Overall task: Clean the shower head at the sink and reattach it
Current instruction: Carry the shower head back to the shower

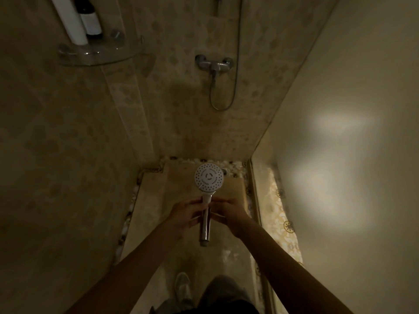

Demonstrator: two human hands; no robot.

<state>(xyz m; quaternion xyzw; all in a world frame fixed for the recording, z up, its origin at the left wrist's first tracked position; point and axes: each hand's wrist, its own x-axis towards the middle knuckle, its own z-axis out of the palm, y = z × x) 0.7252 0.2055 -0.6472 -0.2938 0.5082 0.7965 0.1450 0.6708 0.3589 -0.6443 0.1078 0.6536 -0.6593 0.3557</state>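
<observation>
— Where's the shower head relative to your fingers right now?

— You hold the round white shower head with its chrome handle (205, 214) in both hands. Your left hand (184, 215) and right hand (229, 214) pinch the handle from either side, fingers (199, 202) clamped on the upper part just below the perforated face.

— And its long axis?

— It runs straight away from you: the face lies beyond your fingers, towards the wall; the open threaded end hangs nearer you, below them. Neither hand is clearly closer.

— What does reattaching turn on?

— The grey metal hose (235, 71) loops from the chrome wall mixer (214, 64), well beyond your fingers, so I judge the threaded end must turn towards it. I cannot see a sink.
</observation>
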